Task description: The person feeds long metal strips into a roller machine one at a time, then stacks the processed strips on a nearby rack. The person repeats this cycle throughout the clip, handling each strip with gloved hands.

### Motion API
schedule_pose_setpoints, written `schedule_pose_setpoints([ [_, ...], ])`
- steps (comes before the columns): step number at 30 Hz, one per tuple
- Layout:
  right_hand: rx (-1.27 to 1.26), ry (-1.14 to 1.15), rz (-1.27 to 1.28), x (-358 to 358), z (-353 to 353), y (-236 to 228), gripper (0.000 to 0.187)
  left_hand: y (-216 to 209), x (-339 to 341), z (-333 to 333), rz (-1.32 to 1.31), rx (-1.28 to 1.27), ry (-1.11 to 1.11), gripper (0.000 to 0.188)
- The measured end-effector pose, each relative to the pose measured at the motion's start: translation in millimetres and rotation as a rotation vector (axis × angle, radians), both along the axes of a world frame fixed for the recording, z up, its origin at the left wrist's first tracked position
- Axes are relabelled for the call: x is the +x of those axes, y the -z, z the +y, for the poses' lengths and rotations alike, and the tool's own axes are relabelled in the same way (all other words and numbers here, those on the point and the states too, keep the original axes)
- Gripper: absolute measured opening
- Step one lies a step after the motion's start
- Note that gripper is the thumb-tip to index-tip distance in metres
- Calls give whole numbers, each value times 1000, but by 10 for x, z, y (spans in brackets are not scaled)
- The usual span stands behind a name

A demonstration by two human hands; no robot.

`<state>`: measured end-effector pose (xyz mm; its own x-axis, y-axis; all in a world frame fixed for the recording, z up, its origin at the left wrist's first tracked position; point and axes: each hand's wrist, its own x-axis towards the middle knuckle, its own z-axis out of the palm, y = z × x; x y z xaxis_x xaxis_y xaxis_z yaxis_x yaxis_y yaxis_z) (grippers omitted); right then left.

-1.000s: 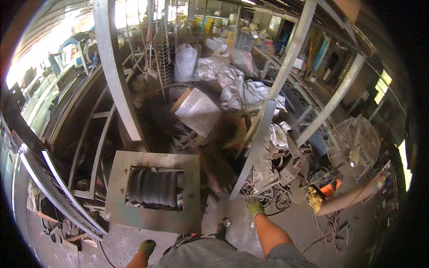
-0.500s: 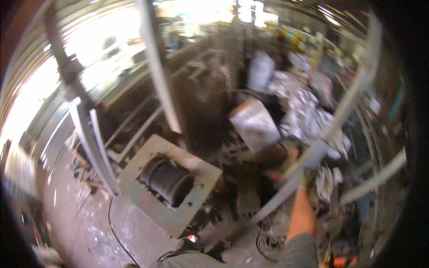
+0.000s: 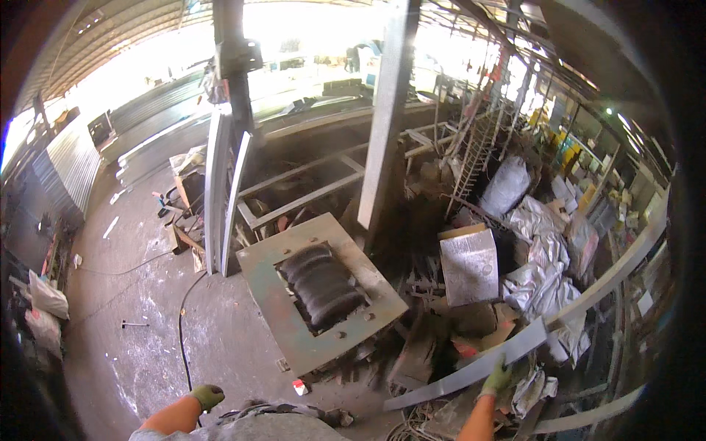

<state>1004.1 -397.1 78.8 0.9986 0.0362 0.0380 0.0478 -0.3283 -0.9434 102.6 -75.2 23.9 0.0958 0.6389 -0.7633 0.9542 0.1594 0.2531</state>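
My right hand (image 3: 498, 378), in a green work glove, is closed at the near edge of a long grey metal bar (image 3: 471, 364). The bar slants up to the right. My left hand (image 3: 208, 397), gloved too, hangs low at the front over the floor. Its fingers are loosely curled, with nothing seen in them. Between the two hands, a little farther off, stands a machine with a greenish-grey metal top plate (image 3: 276, 323). A dark ribbed roller (image 3: 322, 287) shows in its square opening.
A grey upright post (image 3: 386, 117) rises behind the machine. White sacks (image 3: 540, 250) and a worn pale box (image 3: 471, 268) lie among scrap at right. Along the floor at left runs a black cable (image 3: 182, 331). Metal channels (image 3: 217, 191) stand behind it.
The view has swung left and sharpened, so the machine and posts sit farther right in it. My left hand has come into view. My right hand stays at the bar, now lower in the picture.
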Motion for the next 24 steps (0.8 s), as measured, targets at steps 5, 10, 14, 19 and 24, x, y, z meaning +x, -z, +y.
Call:
schedule_pose_setpoints([
  [5, -50, -112, -242, -1479, 419, -168, 56, 334, -155, 57, -154, 56, 166, 54],
  [10, -443, -368, -245, -2910, 738, -995, 48, 660, -512, 284, -254, 98, 191, 57],
  [14, -219, -422, -416, -4056, 1271, -1618, 36, 547, -666, 604, -394, 198, 222, 63],
  [19, 75, -517, -451, -5195, 2141, -2087, 35, 62, -850, 818, -527, 387, 339, 82],
  [24, 233, -619, -274, -5860, 3010, -2378, 45, -175, -1327, 792, -591, 560, 317, 114],
])
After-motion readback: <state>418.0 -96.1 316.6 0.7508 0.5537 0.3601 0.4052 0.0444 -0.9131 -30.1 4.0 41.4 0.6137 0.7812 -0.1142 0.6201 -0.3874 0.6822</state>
